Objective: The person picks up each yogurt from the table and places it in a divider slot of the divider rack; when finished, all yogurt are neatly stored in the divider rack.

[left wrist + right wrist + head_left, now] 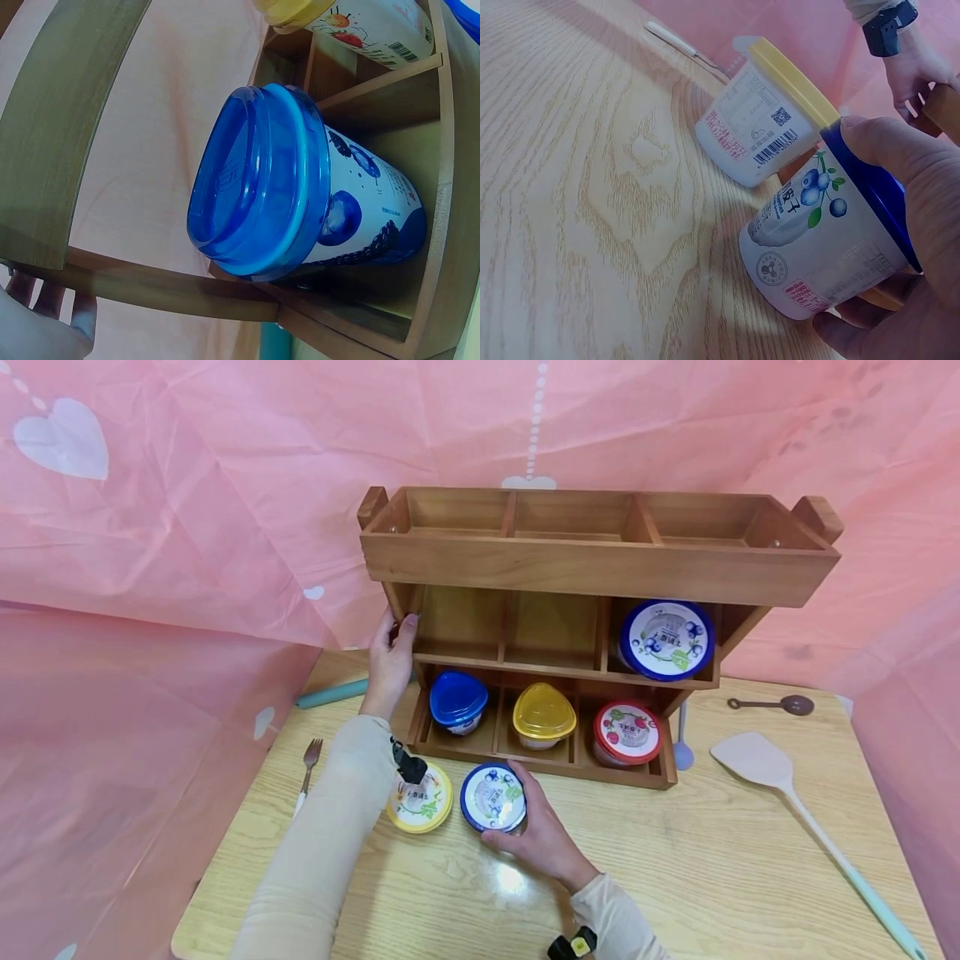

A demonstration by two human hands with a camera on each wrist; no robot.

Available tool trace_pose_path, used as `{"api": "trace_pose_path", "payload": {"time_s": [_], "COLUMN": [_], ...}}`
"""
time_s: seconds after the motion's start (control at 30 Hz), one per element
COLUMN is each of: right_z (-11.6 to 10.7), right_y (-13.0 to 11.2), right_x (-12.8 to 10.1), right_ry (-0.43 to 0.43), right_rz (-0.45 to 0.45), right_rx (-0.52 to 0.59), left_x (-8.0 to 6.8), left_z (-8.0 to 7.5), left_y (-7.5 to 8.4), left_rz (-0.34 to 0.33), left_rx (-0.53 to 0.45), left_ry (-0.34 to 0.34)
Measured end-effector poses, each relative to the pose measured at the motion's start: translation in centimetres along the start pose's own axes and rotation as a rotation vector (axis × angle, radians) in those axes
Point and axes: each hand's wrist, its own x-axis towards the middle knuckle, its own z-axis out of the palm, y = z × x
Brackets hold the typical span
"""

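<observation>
My left hand (390, 664) grips the left upright of a wooden shelf (592, 564), its fingers passing behind the board in the left wrist view. My right hand (546, 835) holds a white yogurt cup with a blue-rimmed blueberry lid (492, 797), thumb and fingers on opposite sides of it. This cup is at the table, in front of the shelf. Beside it stands a yogurt cup with a yellow-rimmed lid (761, 120), partly hidden by my left forearm in the head view. On the bottom tier are a blue-lidded cup (262, 187), a yellow-lidded cup (543, 714) and a red-lidded cup (628, 733).
A larger blue-lidded tub (667, 639) sits in the middle tier's right compartment. A fork (309, 764) and a teal handle (333, 693) lie at left. At right are a spatula (757, 760), a brown spoon (791, 704) and a lavender spoon (682, 753). Pink cloth (225, 485) surrounds the table.
</observation>
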Motion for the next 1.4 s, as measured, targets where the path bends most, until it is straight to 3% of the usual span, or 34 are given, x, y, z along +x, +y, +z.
{"api": "trace_pose_path", "payload": {"time_s": [0.77, 1.4], "right_z": [-1.3, -4.6], "right_y": [-0.7, -5.4], "right_x": [-1.5, -2.2], "right_ry": [0.08, 0.164], "right_rz": [-0.017, -0.148], "right_rx": [0.033, 0.047], "left_x": [-0.1, 0.1], "left_z": [0.1, 0.0], "left_y": [0.3, 0.0], "left_rz": [-0.022, -0.02], "left_rx": [0.012, 0.006], "left_ry": [0.001, -0.001]}}
